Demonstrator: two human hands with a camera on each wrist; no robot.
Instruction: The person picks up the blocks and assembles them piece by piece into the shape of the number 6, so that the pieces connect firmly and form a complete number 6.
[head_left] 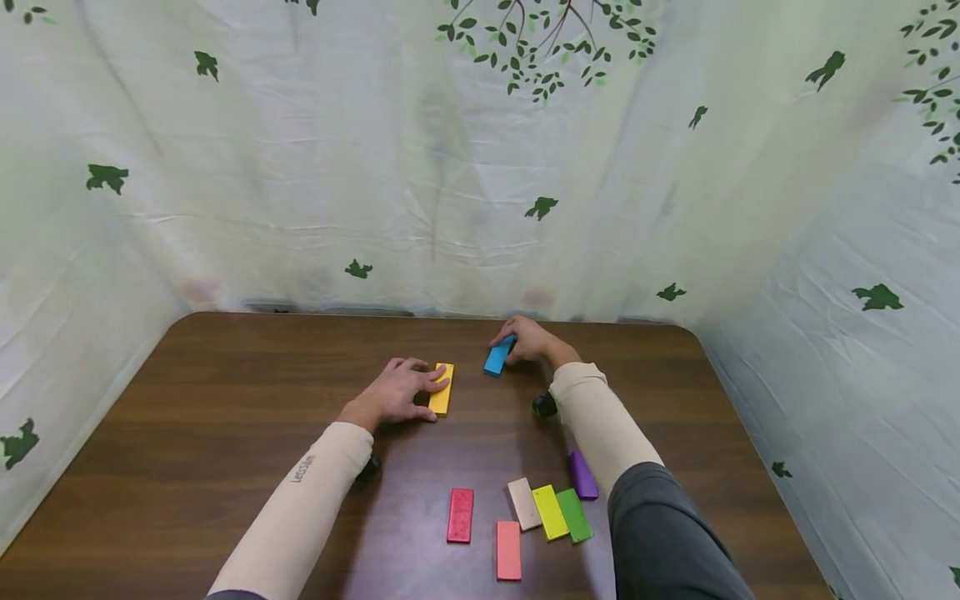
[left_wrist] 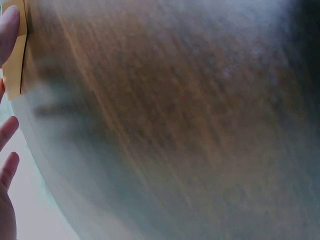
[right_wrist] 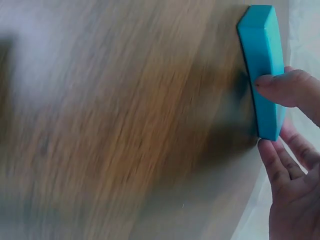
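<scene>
An orange-yellow block (head_left: 441,400) lies at the middle of the wooden table, and my left hand (head_left: 397,392) holds it between thumb and fingers. The left wrist view catches only part of that block (left_wrist: 16,65) at its edge, with the thumb (left_wrist: 9,31) across it. Further back and to the right, my right hand (head_left: 531,342) pinches a blue block (head_left: 497,360). Seen from the right wrist, the thumb presses one side of the blue block (right_wrist: 270,55), and fingers are at its far side and lower end.
Nearer the front lie a red block (head_left: 461,515), a salmon block (head_left: 508,552), a beige block (head_left: 523,503), a yellow block (head_left: 551,512), a green block (head_left: 575,517) and a purple block (head_left: 583,477) beside the right sleeve. A leaf-patterned curtain (head_left: 300,208) surrounds the table.
</scene>
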